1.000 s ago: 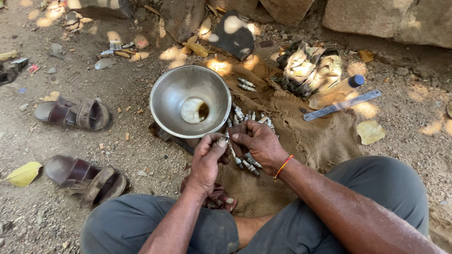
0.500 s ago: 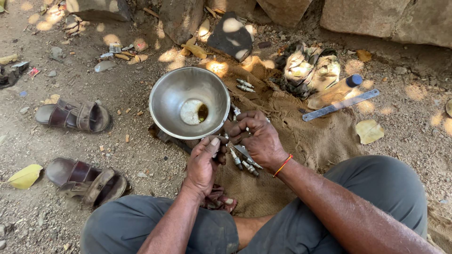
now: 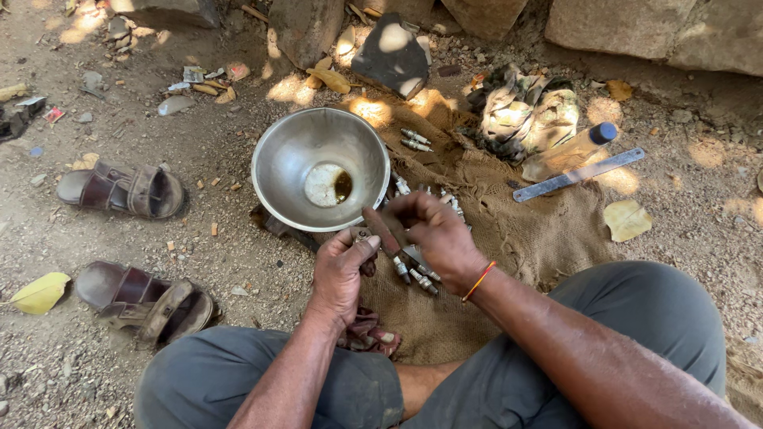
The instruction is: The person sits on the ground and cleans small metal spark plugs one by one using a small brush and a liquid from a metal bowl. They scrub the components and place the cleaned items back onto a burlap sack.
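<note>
Nearest the camera, the person sits cross-legged in grey trousers on the dirt, both forearms reaching forward over a piece of burlap sacking. A crumpled reddish rag lies on the sacking just in front of the crossed legs. The left hand is curled closed around a small metal part, of which only the tip shows above the thumb. The right hand, with an orange thread bracelet at its wrist, pinches a thin dark flat tool between thumb and fingers, the tool's end resting against the small part. Directly below the two hands a few spark plugs lie on the sacking, and more are scattered past the right hand and beside the bowl. Just beyond the hands stands a wide metal bowl with a little dark liquid pooled at its bottom. To the left, two worn brown sandals lie on the ground, well apart from the hands, with a yellow leaf near the closer one. Farther right lie a plastic bottle with a blue cap, a long flat metal file and a heap of cloth, with rough stones along the back.
</note>
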